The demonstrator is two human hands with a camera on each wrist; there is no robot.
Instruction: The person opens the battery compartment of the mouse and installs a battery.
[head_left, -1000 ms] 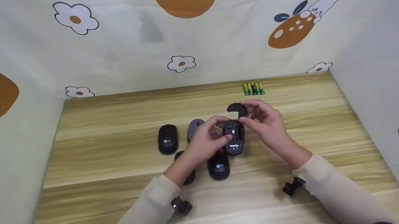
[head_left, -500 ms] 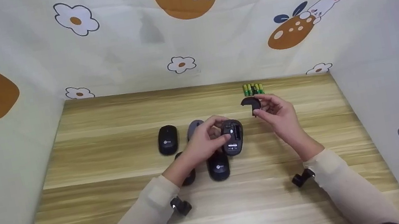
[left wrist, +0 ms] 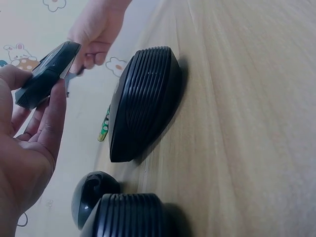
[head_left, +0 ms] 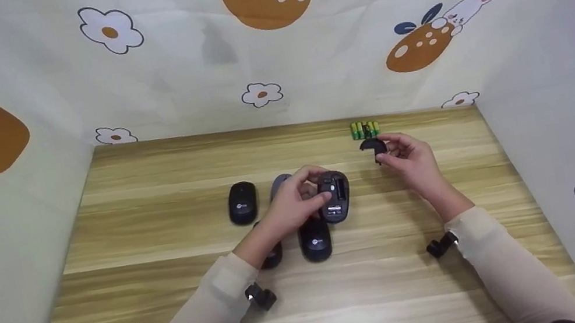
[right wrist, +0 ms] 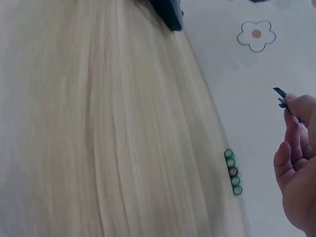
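Observation:
My left hand (head_left: pixel 294 201) grips a black computer mouse (head_left: pixel 338 208) by its sides, underside up. Its long battery slot shows no battery inside, and a white label sits at its near end. My right hand (head_left: pixel 412 163) pinches a curved black battery cover (head_left: pixel 379 149) between thumb and fingers, off to the right of the mouse. In the right wrist view the cover (right wrist: pixel 282 98) appears edge-on. Just beyond it lie several green and yellow batteries (head_left: pixel 365 130) in a row. The left wrist view shows the held mouse (left wrist: pixel 47 74) raised above the table.
A black mouse (head_left: pixel 243 203) stands at the left, and another black mouse (head_left: pixel 315 240) sits just below the held one. A grey mouse (head_left: pixel 280 184) and a dark mouse (head_left: pixel 273 255) are partly covered by my left hand and wrist. Patterned cloth walls (head_left: pixel 172 75) enclose the wooden table (head_left: pixel 172 312).
My right hand has carried the battery cover away from the mouse, to the right and toward the batteries. The left hand keeps holding the mouse in nearly the same place.

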